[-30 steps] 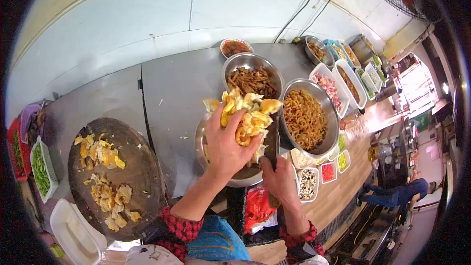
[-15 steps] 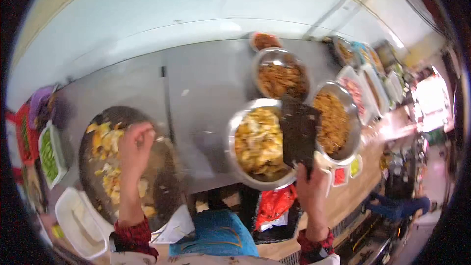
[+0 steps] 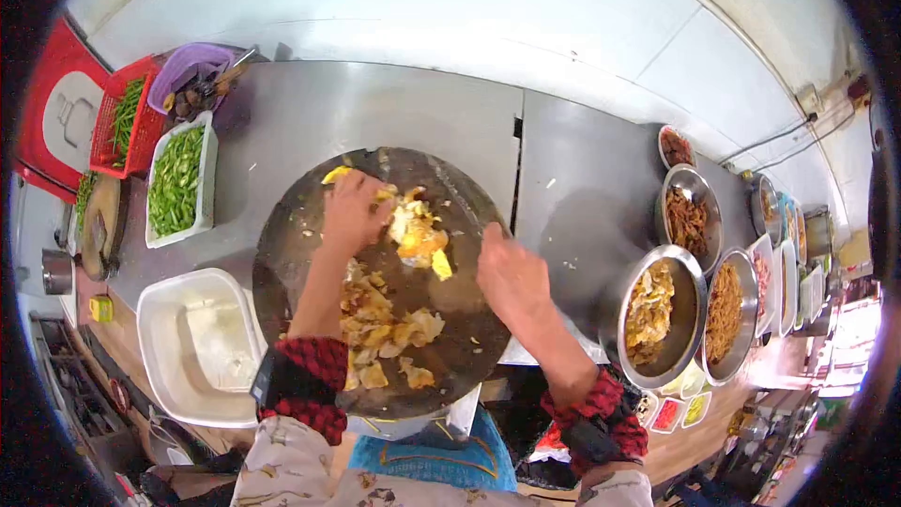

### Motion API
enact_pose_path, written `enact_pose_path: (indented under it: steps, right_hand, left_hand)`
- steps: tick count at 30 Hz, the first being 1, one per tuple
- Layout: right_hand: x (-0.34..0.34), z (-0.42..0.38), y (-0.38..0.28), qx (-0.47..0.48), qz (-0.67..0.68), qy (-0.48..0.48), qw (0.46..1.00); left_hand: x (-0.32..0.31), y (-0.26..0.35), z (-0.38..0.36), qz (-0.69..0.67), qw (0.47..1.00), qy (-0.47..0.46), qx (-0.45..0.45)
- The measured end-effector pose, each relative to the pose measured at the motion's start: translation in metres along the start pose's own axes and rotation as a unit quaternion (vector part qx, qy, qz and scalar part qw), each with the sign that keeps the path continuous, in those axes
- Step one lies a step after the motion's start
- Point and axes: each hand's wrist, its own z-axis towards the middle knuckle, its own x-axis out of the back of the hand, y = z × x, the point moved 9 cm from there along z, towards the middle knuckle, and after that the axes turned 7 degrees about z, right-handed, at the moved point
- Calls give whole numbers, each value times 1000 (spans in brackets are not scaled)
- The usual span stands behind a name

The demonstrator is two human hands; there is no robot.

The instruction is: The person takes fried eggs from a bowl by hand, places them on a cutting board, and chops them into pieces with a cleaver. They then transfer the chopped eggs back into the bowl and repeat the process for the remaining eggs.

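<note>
My left hand (image 3: 355,214) is over the round dark chopping board (image 3: 460,329), its fingers bent and closed round yellow egg pieces. More chopped egg (image 3: 415,230) lies just right of its fingertips, and a larger pile (image 3: 375,324) is spread nearer to me. At the board's right edge my right hand (image 3: 513,277) is closed in a fist; what it grips is hidden, and no blade shows clearly. Farther right stands a steel bowl (image 3: 690,324) partly filled with cooked egg (image 3: 650,310).
A white tub (image 3: 155,347) sits left of the board. Behind it are a tray of sliced green peppers (image 3: 175,178), a red basket (image 3: 141,122) and a purple basket (image 3: 192,61). More food bowls (image 3: 727,319) and trays line the right side.
The view has swung, so the board is now central. My right hand has moved from the egg bowl to the board's edge; its dark cleaver no longer shows clearly. The egg bowl holds less egg.
</note>
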Motion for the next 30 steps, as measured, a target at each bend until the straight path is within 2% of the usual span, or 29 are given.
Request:
enact_pose_path:
  steps: [4, 6, 7, 8, 9, 10, 11, 13, 14, 15, 16, 18, 19, 21, 23, 24, 26, 28, 29, 30]
  right_hand:
    - [-49, 11, -44, 56, -32, -39, 997]
    - [-60, -12, -60, 78, -27, -62, 995]
    - [-65, -23, -71, 101, -17, -83, 991]
    - [-63, -32, -75, 100, -20, -86, 991]
    - [-66, -43, -78, 118, -40, -133, 983]
    - [-70, -54, -77, 134, -59, -180, 973]
    - [-70, -62, -69, 131, -62, -183, 972]
    - [-58, -68, -52, 116, -67, -114, 984]
    - [-49, -68, -48, 114, -70, -116, 984]
    - [-29, -62, -40, 74, -98, -75, 990]
    - [-12, -59, -31, 32, -126, -32, 991]
    - [-4, -53, -8, -2, -155, 2, 988]
    - [0, -52, 6, -29, -182, 36, 982]
    - [-12, -61, 14, -40, -179, 27, 983]
    - [-39, -76, 3, -35, -181, -17, 983]
    - [-44, -83, -5, -36, -178, -20, 983]
    - [-58, -99, -26, -35, -85, -81, 992]
    - [-63, -111, -42, -20, -47, -121, 991]
    - [-71, -118, -47, -8, -14, -158, 987]
    - [-71, -121, -48, 32, 14, -143, 989]
  left_hand:
    - [19, 6, -44, -40, 999, -12, -33]
    - [32, 18, -72, -116, 983, -113, -88]
    - [39, 13, -79, -119, 983, -112, -87]
    - [54, -12, -84, -190, 981, -48, 5]
    - [65, -39, -91, -258, 961, 18, 97]
    - [66, -60, -87, -230, 962, 14, 146]
    - [65, -81, -77, -202, 960, 8, 193]
    - [61, -93, -46, -145, 974, 91, 149]
    - [65, -83, -27, -100, 979, 134, 113]
    - [68, -69, -14, -54, 980, 175, 75]
    - [55, -70, -9, -60, 981, 171, 73]
    - [25, -47, -1, -27, 990, 134, -31]
    - [26, -38, -4, -34, 990, 133, -34]
    - [14, -29, -19, -105, 994, 28, 9]
    - [18, -15, -43, -118, 993, 13, -4]
    - [16, -7, -58, -117, 993, -25, -12]
    - [26, 8, -93, -111, 991, -67, -13]
    - [36, 18, -124, -143, 981, -130, 13]
    - [42, 18, -135, -138, 982, -130, 17]
    - [50, 18, -147, -161, 980, -117, 21]
